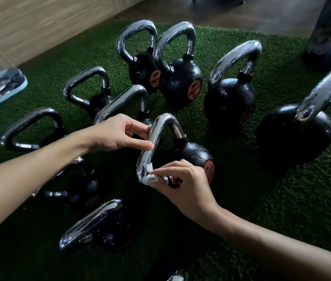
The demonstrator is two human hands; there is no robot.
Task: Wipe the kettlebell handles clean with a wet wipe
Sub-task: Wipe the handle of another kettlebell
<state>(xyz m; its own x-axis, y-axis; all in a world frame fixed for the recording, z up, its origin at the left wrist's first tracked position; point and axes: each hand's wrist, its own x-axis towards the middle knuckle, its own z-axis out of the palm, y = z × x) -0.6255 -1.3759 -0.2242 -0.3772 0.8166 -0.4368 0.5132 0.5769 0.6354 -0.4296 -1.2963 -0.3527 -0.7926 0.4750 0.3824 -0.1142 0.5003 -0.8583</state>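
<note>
A large sheet of green artificial turf [251,209] is lying over a pale wooden floor [38,23]. It is carrying a group of black kettlebells with chrome loop handles [177,82]. They are standing close together, probably so that the person can reach each one without moving.

In the middle of the group, nearest to the hands, one black round kettlebell [196,157] is sitting on the turf. It seems to be leaning towards the person's left (the wide lens is making this difficult to judge). Its shiny chrome handle [167,119] is pointing to the left and a little upward, away from the ball, and its long grip bar is running from the near side to the far side.

The left hand [115,136] is pinching the far part of this bar between the thumb and curled fingers, I think in order to keep the kettlebell steady under the rubbing. The right hand [187,185] is holding a crumpled white wet wipe [153,178] in its curled fingertips. It is pressing the wipe against the near corner of the handle, where the bar is bending towards the ball.

The handles at the far side are carrying water drops, so the work is probably not finished.
</note>
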